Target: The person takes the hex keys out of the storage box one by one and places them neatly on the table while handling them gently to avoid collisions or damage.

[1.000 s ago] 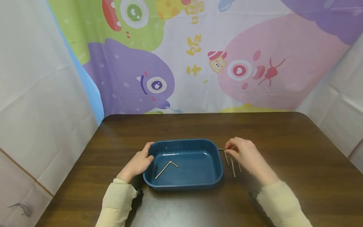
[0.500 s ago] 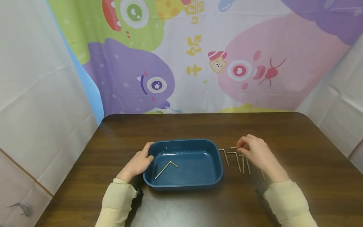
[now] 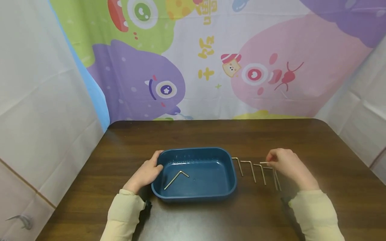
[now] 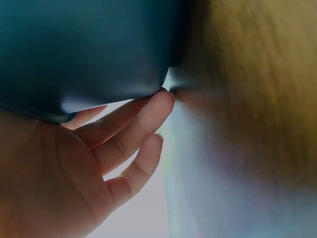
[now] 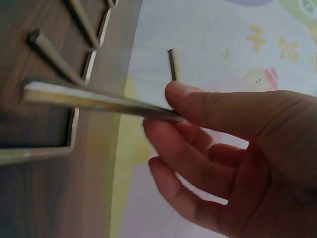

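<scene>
A blue plastic tray [image 3: 196, 197] stands on the table. My left hand [image 3: 146, 172] grips its left end, thumb over the rim; in the left wrist view the fingers [image 4: 156, 111] lie against its outer wall. One L-shaped hex key [image 3: 172, 181] lies inside the tray. To the right of it, my right hand [image 3: 291, 167] pinches another hex key [image 5: 99, 101] near its bend, between thumb and fingertips, above the table. Its short arm points left. Under that hand lies a further hex key [image 3: 279, 183], partly hidden.
Between tray and right hand, several hex keys lie in a slanting row, among them a hex key [image 3: 240, 167] close against the tray's right side. The brown wooden table [image 3: 211, 134] ends at a printed cartoon cloth [image 3: 205, 100]. Pale cloth [image 3: 39, 110] hangs on the left.
My right hand has moved right along the row with the pinched hex key, uncovering the keys behind it. The left hand and the tray have stayed in place.
</scene>
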{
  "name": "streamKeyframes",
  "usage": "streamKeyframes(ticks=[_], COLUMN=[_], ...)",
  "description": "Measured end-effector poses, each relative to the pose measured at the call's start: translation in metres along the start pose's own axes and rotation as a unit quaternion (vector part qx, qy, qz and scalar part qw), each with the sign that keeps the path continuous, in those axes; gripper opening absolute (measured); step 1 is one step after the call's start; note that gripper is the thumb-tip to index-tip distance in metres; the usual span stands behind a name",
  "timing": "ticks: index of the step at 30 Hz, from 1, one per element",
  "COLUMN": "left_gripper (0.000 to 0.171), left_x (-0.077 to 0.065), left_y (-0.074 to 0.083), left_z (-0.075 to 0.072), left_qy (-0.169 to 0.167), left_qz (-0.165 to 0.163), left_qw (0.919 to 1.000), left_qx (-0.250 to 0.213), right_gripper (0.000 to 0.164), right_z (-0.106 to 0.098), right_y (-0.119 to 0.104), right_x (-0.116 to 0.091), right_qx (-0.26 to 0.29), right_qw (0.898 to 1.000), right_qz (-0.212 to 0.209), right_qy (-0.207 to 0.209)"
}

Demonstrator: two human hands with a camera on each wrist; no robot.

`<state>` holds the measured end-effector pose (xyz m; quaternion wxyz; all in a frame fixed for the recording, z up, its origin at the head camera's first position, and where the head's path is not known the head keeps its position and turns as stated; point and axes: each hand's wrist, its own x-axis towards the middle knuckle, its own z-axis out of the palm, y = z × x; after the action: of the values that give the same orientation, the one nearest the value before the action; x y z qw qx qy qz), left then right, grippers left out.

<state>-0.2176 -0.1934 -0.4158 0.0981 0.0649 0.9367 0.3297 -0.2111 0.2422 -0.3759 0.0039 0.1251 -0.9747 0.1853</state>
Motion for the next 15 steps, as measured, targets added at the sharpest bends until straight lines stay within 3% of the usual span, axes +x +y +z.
streamKeyframes(ticks=[15], left_gripper=[0.051], left_x=[0.005], left_y=[-0.005], left_z=[0.004], left_qy=[0.007], left_qz=[0.005], left_qw=[1.0000], left_qx=[0.001], right_gripper=[0.003], right_z=[0.006], right_y=[0.037], right_x=[-0.004], right_qx=[-0.003], right_qw=[0.997], right_qz=[0.040], right_qy=[-0.071])
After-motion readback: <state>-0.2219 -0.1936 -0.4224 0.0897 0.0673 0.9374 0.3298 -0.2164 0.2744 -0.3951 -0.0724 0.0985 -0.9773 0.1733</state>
